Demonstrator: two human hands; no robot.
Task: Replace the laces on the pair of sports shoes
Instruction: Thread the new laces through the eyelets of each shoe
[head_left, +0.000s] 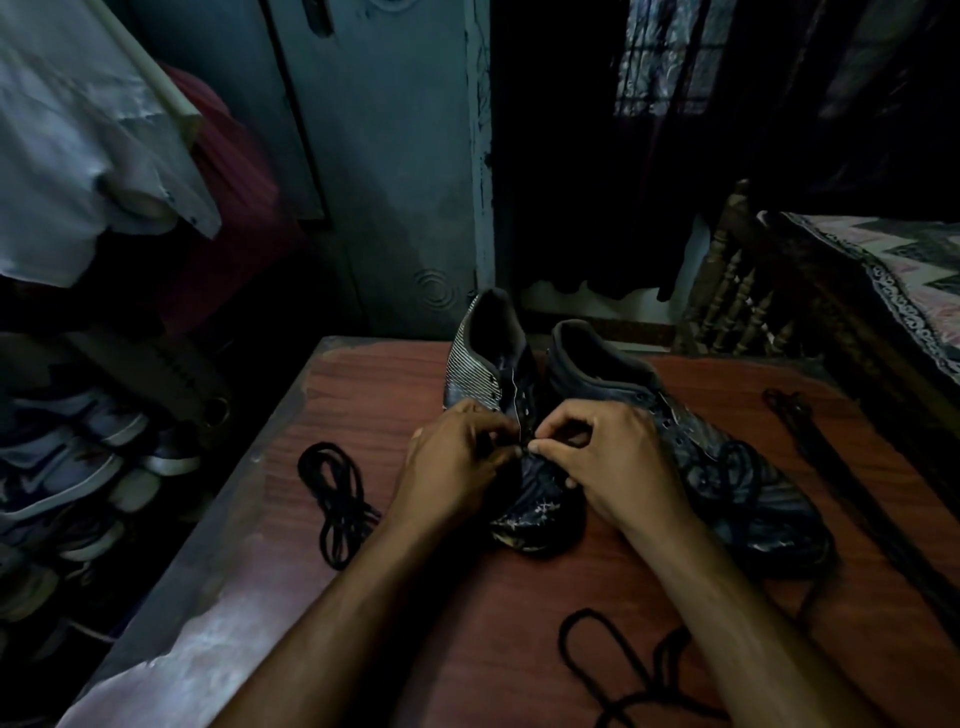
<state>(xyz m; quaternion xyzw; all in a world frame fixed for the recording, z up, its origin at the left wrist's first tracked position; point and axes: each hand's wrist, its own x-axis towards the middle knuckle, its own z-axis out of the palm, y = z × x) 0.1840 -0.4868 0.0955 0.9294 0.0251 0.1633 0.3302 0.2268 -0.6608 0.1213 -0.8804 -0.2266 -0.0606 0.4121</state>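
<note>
Two dark sports shoes stand side by side on the reddish wooden table (363, 395), toes toward me. Over the left shoe (488, 364), at its lowest eyelets, my left hand (457, 462) and my right hand (608, 457) meet with fingers curled, each pinching at the lacing area; what they pinch is too dark to make out. The right shoe (727, 457) has a black lace bunched loosely on its top. A loose black lace (337, 499) lies coiled on the table left of my hands. Another black lace (623, 670) lies near the table's front edge.
A dark strap-like strip (852, 493) lies along the table's right side. Several shoes (78, 467) are piled on the floor to the left under hanging clothes. A door stands behind the table, and a bed (883, 270) with a wooden rail at the right.
</note>
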